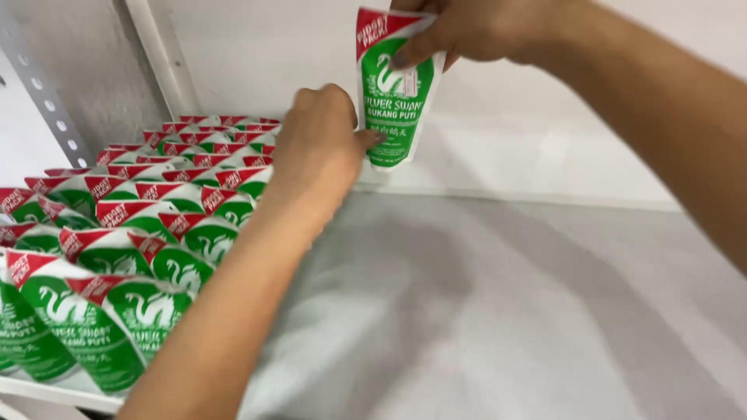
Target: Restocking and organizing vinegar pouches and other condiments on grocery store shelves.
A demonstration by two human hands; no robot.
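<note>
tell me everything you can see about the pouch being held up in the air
The pouch is a glossy plastic sachet, green and white with a red corner band and a swan picture. It hangs upright above the white shelf, at the back wall. The right hand pinches its top; the left hand touches its lower edge.

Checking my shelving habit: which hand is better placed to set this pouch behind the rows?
Right hand, probably: it pinches the pouch by its top, while the left hand only touches its lower edge beside the rows.
</note>
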